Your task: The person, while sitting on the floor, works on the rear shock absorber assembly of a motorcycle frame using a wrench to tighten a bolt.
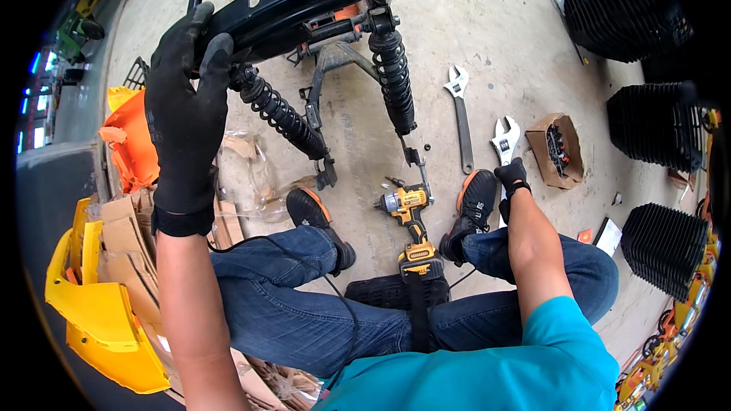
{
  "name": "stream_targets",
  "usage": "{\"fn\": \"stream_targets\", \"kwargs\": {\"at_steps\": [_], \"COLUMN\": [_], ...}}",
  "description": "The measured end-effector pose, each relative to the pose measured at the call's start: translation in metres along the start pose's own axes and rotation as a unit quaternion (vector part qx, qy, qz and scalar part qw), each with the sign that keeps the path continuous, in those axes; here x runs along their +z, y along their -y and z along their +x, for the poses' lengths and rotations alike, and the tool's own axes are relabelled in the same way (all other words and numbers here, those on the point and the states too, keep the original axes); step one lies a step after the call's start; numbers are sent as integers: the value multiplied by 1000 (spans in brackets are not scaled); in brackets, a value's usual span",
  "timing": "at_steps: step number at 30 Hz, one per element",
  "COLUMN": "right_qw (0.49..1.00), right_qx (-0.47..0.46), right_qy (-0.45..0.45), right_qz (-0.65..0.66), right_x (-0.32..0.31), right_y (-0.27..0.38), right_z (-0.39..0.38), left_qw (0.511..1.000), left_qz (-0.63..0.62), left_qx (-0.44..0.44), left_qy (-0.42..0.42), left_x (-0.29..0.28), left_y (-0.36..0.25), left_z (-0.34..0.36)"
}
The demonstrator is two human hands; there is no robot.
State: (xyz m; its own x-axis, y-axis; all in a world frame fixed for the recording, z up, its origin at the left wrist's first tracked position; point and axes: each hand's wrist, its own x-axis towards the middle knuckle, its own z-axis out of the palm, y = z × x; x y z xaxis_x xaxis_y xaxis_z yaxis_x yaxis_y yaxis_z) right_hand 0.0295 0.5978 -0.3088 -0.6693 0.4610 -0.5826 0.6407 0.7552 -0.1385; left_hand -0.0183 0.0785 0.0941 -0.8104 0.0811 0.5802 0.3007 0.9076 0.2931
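My left hand [186, 99], in a black glove, is closed on the edge of a black metal vehicle frame [304, 4] at the upper left. Two black coil-spring shock absorbers [392, 68] hang from this frame, their lower ends above the floor. Beside my right shoe, my gloved right hand [512, 175] grips an adjustable wrench [504, 139] with its jaw end pointing away from me. A second adjustable wrench [461, 118] with a dark handle lies on the floor just left of it. Between my feet is a yellow and black cordless impact wrench [415, 221].
A small cardboard box [554, 151] of dark hardware stands at the right, near stacked black ribbed parts [655, 125]. Orange panels [131, 141], yellow panels [106, 312] and folded cardboard [129, 240] crowd the left. A thin black cable [335, 285] crosses my legs.
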Motion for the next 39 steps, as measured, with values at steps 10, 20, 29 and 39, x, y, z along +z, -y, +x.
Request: {"fn": "stream_targets", "kwargs": {"at_steps": [10, 20, 29, 39], "right_qw": [909, 830, 823, 888], "right_qx": [-179, -407, -473, -411], "right_qy": [49, 108, 179, 164], "right_qz": [374, 366, 259, 127], "right_x": [-26, -237, -278, -265], "right_y": [25, 184, 196, 231], "right_z": [7, -102, -212, -193], "left_qw": [999, 999, 998, 997], "left_qz": [-31, -5, 36, 52], "left_qx": [9, 31, 28, 35], "left_qy": [3, -11, -36, -40], "left_x": [4, 5, 3, 5], "left_y": [7, 11, 3, 1], "left_z": [-3, 2, 3, 3]}}
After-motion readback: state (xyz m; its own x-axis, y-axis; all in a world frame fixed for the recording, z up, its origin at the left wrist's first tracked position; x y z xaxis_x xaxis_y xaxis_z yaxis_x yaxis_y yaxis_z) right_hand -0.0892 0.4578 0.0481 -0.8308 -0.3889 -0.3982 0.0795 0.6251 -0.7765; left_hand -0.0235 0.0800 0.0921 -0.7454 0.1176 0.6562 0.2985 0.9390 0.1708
